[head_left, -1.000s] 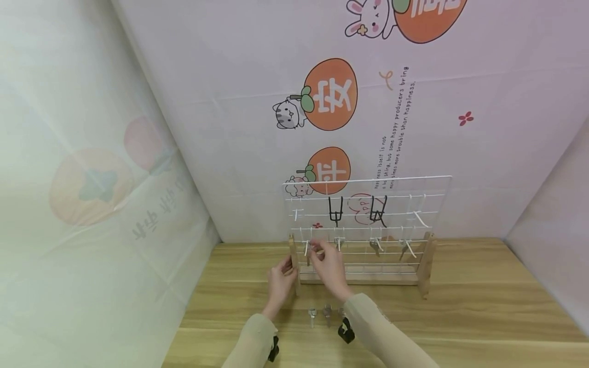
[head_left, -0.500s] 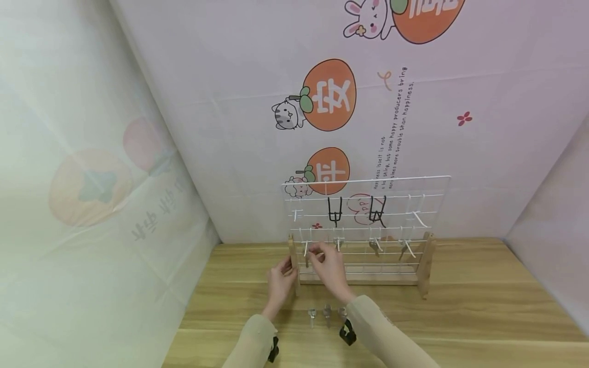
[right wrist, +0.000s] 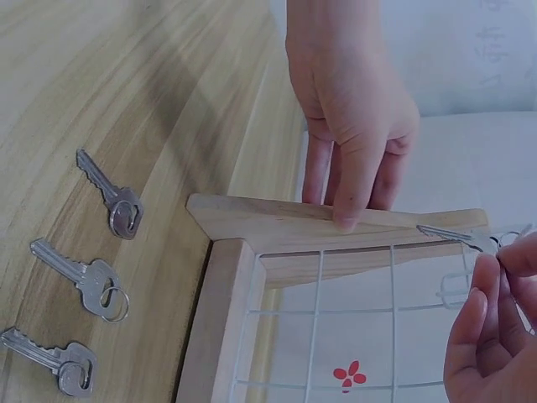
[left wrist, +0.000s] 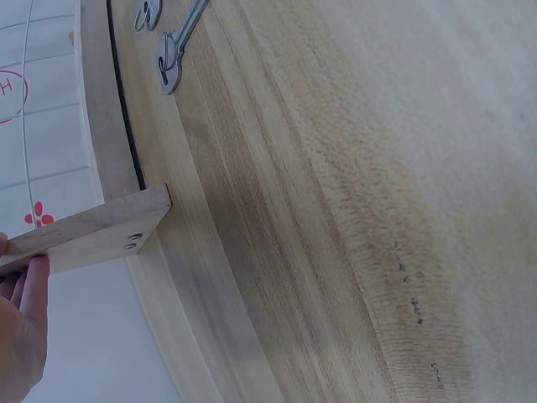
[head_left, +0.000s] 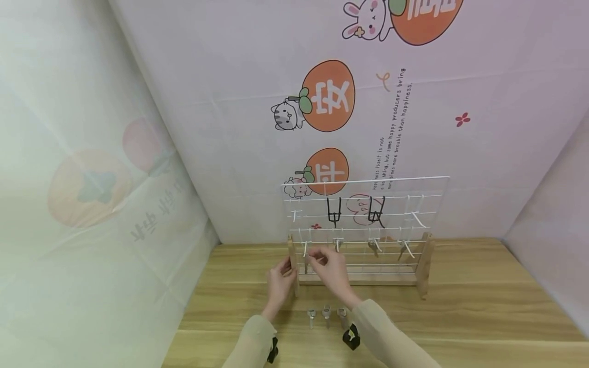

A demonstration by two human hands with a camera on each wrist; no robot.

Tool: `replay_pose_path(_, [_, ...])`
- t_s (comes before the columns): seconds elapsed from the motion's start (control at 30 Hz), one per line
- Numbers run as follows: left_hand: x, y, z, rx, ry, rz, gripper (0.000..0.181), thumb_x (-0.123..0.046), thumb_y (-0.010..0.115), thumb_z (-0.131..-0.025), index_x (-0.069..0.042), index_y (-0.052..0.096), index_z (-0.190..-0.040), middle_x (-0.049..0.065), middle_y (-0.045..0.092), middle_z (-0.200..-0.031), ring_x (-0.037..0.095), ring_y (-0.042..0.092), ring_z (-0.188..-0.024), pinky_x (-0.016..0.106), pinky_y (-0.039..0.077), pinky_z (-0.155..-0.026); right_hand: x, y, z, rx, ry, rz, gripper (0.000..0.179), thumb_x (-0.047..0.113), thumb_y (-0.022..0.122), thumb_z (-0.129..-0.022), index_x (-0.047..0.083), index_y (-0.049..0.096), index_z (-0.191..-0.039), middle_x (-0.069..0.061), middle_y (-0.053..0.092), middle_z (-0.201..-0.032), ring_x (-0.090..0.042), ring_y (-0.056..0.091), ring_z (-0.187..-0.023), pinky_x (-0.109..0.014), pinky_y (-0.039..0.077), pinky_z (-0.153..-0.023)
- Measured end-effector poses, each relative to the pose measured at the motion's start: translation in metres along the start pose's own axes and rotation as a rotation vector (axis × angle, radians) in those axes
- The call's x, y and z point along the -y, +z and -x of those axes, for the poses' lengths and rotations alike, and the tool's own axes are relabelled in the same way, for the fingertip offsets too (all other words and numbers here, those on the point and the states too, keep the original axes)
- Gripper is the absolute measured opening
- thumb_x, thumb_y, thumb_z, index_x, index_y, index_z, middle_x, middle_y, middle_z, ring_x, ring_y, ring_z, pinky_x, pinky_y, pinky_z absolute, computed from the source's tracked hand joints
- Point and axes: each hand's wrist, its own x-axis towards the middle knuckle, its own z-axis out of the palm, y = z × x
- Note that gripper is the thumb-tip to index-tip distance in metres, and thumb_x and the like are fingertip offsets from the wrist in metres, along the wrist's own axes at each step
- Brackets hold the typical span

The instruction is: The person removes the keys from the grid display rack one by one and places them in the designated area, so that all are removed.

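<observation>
My right hand pinches a silver key by its ring in the right wrist view. The key is close to a white hook at the left end of the wire rack, its blade pointing away from the fingertips. My left hand holds the rack's left wooden side post, with the thumb on one side and the fingers on the other. In the right wrist view, three loose silver keys with rings lie on the wooden table: one key, a second key and a third key.
More keys hang from white hooks along the same row, such as a key right of the middle. Two black hooks sit higher on the grid. A printed cloth hangs behind the rack, and another covers the left side.
My right hand has moved slightly down and right, away from the hook's upper end, and the key at the left hook sits a little lower. My left hand stays on the post.
</observation>
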Motion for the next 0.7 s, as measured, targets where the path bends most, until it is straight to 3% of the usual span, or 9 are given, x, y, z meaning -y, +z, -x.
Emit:
replay_pose_path(0.2, [0.000,0.000,0.001,0.005,0.002,-0.004,0.037,0.009,0.069,-0.085,0.013,0.061,-0.121,0.033,0.068,-0.114,0.045,0.070,-0.104,0.035,0.064,-0.086,0.008,-0.007,0.004,0.039,0.048,-0.017,0.007,0.010,0.075,-0.086,0.013,0.074,-0.093,-0.003,0.074,-0.087,-0.005,0.060,-0.068,-0.013,0.054,-0.060])
replay_pose_path(0.5, [0.000,0.000,0.000,-0.002,0.002,-0.016,0.037,0.008,0.070,-0.085,0.013,0.061,-0.120,0.032,0.068,-0.114,0.044,0.070,-0.103,0.035,0.064,-0.085,0.008,-0.015,0.012,0.058,0.019,0.005,0.006,0.006,0.073,-0.085,0.010,0.074,-0.090,-0.004,0.074,-0.082,-0.003,0.058,-0.065,-0.012,0.052,-0.057])
replay_pose_path(0.7, [-0.001,0.001,0.000,-0.003,-0.040,0.007,0.037,0.006,0.070,-0.085,0.013,0.061,-0.121,0.032,0.067,-0.115,0.044,0.070,-0.105,0.032,0.064,-0.086,-0.003,-0.022,0.020,0.094,0.096,0.023,0.006,0.007,0.072,-0.086,0.012,0.075,-0.089,-0.001,0.073,-0.082,-0.005,0.059,-0.066,-0.013,0.052,-0.057])
